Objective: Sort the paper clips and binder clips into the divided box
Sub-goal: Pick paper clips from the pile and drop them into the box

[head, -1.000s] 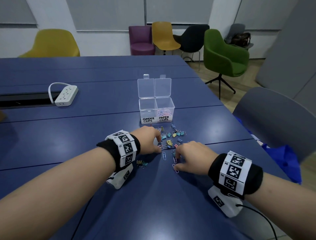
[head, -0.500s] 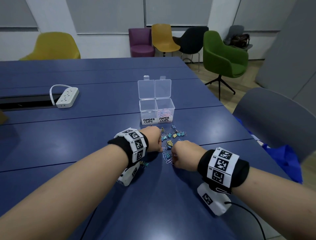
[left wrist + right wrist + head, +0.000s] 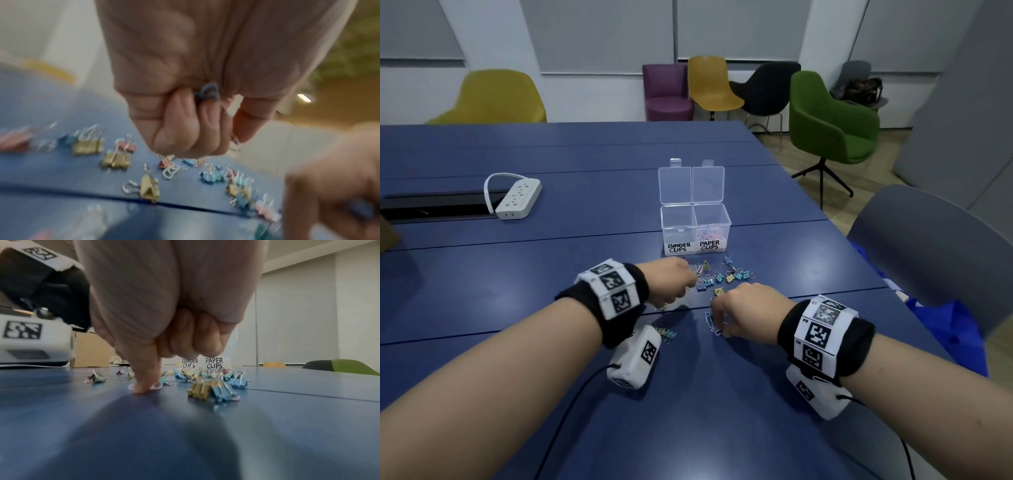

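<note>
On the blue table (image 3: 517, 274), just in front of the divided box (image 3: 695, 226), the loose clips lie scattered between my two hands. My left hand (image 3: 671, 281) is curled into a fist round a small catch; the left wrist view shows a blue paper clip (image 3: 207, 91) peeping from between the folded fingers, though how many more sit inside I cannot tell. My right hand (image 3: 746, 308) has its outer fingers folded away and its thumb and forefinger closed down on a pale paper clip (image 3: 155, 387) lying flat on the table; whether I have it pinched or only pressed I cannot say. I judge these wire clips to be nearly weightless, springy and slick on the smooth top, so they are best slid or tipped up by an edge and then nipped across the narrow width. In the head view a blue clip (image 3: 709, 320) beside my right fingers lies with its long axis running roughly away from me, toward the box. The binder clips (image 3: 726, 275) look stiffer and chunkier, easy to take by the coloured body or wire handles; their handles point every which way. The box stands open, lids raised, pale clips already in the right compartment labelled for paper clips.
</note>
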`<state>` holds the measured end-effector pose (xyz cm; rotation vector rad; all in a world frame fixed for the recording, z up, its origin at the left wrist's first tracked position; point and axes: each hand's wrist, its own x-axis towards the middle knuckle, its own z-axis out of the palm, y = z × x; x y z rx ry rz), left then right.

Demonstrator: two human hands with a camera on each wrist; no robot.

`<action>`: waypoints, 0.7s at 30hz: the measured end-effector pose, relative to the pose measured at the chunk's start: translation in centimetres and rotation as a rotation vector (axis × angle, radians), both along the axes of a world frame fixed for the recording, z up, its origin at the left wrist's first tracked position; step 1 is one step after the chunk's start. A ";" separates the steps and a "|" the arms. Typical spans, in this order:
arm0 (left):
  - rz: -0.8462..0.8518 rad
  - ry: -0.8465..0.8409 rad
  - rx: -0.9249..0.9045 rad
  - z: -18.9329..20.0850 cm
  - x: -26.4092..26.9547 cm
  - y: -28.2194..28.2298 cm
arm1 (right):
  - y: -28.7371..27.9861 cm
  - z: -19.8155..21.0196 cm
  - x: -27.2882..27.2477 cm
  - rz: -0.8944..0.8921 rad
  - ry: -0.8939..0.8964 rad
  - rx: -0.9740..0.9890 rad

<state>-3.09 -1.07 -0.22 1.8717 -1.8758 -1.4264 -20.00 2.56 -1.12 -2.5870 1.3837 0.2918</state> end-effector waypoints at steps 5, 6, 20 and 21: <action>0.230 0.291 0.214 -0.7 2.4 0.9 | -0.5 0.1 0.3 0.031 0.028 0.045; 0.257 0.326 0.247 -0.9 2.7 0.9 | -0.4 0.2 0.4 0.030 0.041 0.051; 0.455 0.597 0.379 0.5 1.9 0.2 | -3.0 1.5 -2.0 -0.480 -0.521 0.638; 0.441 0.591 0.361 0.5 1.7 0.1 | -3.5 1.8 -2.2 -0.490 -0.551 0.654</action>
